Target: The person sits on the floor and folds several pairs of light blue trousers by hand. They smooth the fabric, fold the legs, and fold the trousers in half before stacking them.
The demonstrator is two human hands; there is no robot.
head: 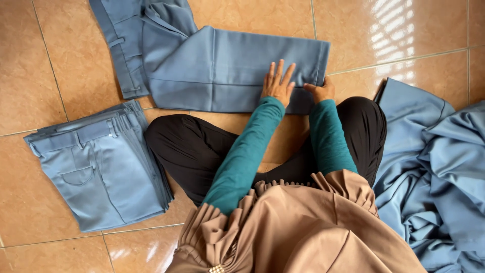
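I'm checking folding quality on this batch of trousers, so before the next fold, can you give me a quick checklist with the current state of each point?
1. Blue-grey trousers being folded lie flat on the tan tiled floor: ok, legs doubled over, waistband at left.
2. Left hand pressing the cloth flat, fingers spread: ok.
3. Right hand gripping the folded edge near the cuff end: ok, though the fingers are partly hidden.
4. Edges of the doubled legs aligned: cannot tell, lower edge hidden by the hands.
5. Stack of folded blue-grey trousers neat: ok.
6. Loose pile of blue-grey cloth apart from the working piece: ok.

Blue trousers [217,71] on tiled floor [30,65]
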